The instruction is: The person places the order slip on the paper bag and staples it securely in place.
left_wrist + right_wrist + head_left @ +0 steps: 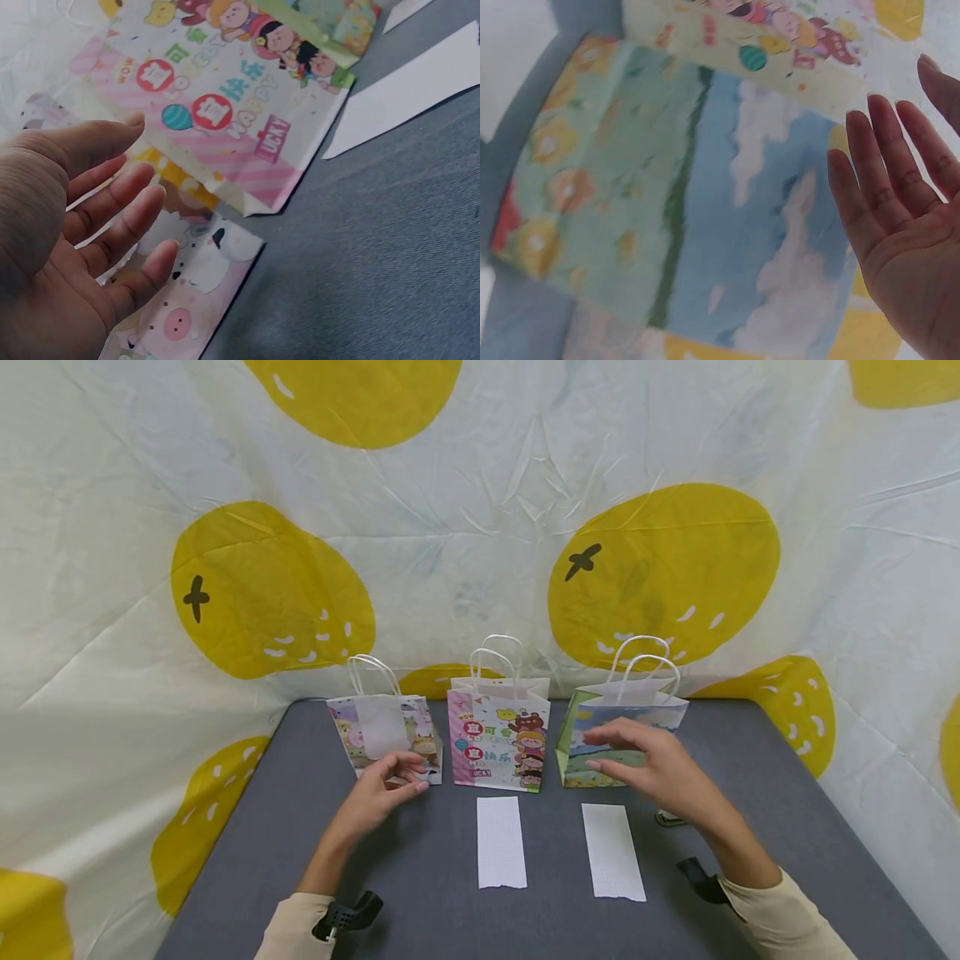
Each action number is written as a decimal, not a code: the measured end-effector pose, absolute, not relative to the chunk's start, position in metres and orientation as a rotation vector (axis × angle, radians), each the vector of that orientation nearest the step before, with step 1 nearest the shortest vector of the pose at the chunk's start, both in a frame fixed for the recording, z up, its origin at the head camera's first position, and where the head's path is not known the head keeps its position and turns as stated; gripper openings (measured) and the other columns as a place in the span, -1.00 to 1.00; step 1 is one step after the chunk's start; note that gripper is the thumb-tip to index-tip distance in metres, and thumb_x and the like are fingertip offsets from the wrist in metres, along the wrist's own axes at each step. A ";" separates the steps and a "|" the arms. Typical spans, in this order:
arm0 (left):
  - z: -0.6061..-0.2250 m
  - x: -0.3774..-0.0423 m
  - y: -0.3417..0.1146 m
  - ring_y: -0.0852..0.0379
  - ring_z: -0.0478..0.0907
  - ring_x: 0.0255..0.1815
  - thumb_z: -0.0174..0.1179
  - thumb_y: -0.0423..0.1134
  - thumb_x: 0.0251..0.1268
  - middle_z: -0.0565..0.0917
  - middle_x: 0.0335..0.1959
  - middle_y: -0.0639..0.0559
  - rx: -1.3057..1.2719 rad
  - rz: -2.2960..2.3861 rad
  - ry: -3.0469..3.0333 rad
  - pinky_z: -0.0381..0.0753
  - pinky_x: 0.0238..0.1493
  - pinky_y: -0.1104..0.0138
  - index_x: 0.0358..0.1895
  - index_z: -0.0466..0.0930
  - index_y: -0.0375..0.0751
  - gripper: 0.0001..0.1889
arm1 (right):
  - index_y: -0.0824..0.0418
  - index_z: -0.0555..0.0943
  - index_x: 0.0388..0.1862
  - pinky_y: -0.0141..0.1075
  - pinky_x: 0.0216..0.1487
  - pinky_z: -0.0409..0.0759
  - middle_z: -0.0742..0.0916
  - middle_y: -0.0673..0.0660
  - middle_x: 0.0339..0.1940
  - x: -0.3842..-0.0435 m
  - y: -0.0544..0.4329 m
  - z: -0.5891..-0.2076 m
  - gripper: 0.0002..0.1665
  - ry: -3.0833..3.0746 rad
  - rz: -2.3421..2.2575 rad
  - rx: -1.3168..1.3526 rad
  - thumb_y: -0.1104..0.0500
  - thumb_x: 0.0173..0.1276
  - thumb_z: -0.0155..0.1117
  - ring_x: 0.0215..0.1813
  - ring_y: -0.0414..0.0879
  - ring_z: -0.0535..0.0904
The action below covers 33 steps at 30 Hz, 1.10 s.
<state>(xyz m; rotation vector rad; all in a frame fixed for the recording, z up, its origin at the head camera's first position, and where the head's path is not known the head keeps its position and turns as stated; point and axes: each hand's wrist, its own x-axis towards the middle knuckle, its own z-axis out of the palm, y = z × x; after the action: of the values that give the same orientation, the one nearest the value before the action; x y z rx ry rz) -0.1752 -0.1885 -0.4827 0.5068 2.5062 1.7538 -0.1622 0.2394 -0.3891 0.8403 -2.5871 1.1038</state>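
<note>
Three paper gift bags with white cord handles stand in a row on a grey table. My left hand (378, 797) is in front of the lower part of the left animal-print bag (424, 727), its fingers loosely bent and holding nothing. A white paper strip (381, 727) lies against that bag's front. The pink and white cartoon bag (495, 735) stands in the middle. In front of the right bag (727, 187), printed with sky and meadow, my right hand (663, 768) hovers with thumb and fingers apart and nothing between them. It hides part of that bag in the head view.
Two white paper strips lie flat on the table (427, 893): one strip (501, 843) before the middle bag, another strip (613, 852) farther right. A small dark-edged object (667, 818) is partly hidden by my right forearm. A curtain (465, 585) with yellow shapes hangs behind.
</note>
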 end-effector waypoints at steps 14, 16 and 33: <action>-0.496 -0.173 -0.165 0.04 0.63 -0.09 0.40 -0.31 0.29 0.64 0.09 -0.35 0.500 1.719 2.433 0.61 -0.05 0.25 0.21 0.52 -0.33 -0.54 | 0.10 0.63 0.23 0.04 0.20 0.59 0.68 0.02 0.19 -0.178 0.200 -0.366 -0.43 -2.569 1.101 0.833 0.08 0.25 0.55 0.22 0.00 0.60; -0.498 -0.173 -0.163 0.02 0.63 -0.07 0.40 -0.30 0.30 0.64 0.10 -0.34 0.507 1.707 2.430 0.61 -0.04 0.23 0.22 0.51 -0.33 -0.53 | 0.15 0.62 0.24 0.05 0.19 0.59 0.68 0.05 0.20 -0.181 0.196 -0.365 -0.41 -2.549 1.095 0.839 0.11 0.24 0.56 0.22 0.04 0.59; -0.512 -0.175 -0.137 -0.05 0.60 0.01 0.43 -0.28 0.27 0.67 0.09 -0.21 0.523 1.614 2.437 0.54 -0.06 0.25 0.20 0.55 -0.25 -0.55 | 0.26 0.51 0.36 0.09 0.20 0.57 0.62 0.21 0.28 -0.208 0.160 -0.347 -0.25 -2.612 0.985 0.719 0.20 0.21 0.58 0.24 0.19 0.57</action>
<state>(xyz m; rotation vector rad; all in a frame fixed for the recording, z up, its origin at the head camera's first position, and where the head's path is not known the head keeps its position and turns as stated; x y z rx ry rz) -0.1752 -0.1373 -0.5122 0.5234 2.4370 1.6143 -0.2082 0.1598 -0.3473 0.7186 -2.6120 0.9853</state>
